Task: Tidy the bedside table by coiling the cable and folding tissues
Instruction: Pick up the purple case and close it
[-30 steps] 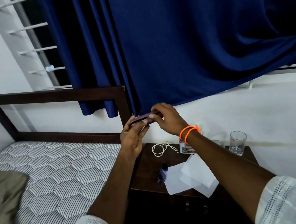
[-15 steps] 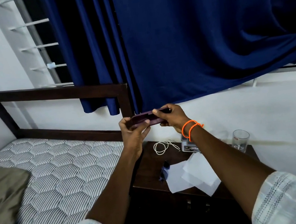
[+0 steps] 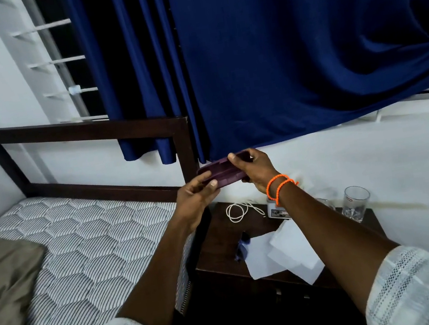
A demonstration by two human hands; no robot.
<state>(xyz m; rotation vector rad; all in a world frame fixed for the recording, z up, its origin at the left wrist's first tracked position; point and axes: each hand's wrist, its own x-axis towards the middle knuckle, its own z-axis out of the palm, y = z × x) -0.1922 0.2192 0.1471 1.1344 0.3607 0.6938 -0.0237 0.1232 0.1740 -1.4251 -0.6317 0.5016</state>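
A dark purple case (image 3: 223, 173) is held up in the air above the dark wooden bedside table (image 3: 216, 256). My left hand (image 3: 196, 195) grips its left end and my right hand (image 3: 254, 168) pinches its right end. On the table lies a white cable (image 3: 238, 211), loosely coiled, near the back. White tissues (image 3: 280, 255) lie unfolded and overlapping at the table's front. A small dark blue object (image 3: 242, 245) sits at the left edge of the tissues.
A small box (image 3: 277, 211) and two clear glasses (image 3: 355, 204) stand at the back of the table. The bed with a patterned mattress (image 3: 82, 251) and dark headboard (image 3: 86, 131) lies to the left. A blue curtain (image 3: 289, 53) hangs behind.
Both hands have tilted the purple case so its open inner side faces the camera more. The view has shifted slightly left and down.
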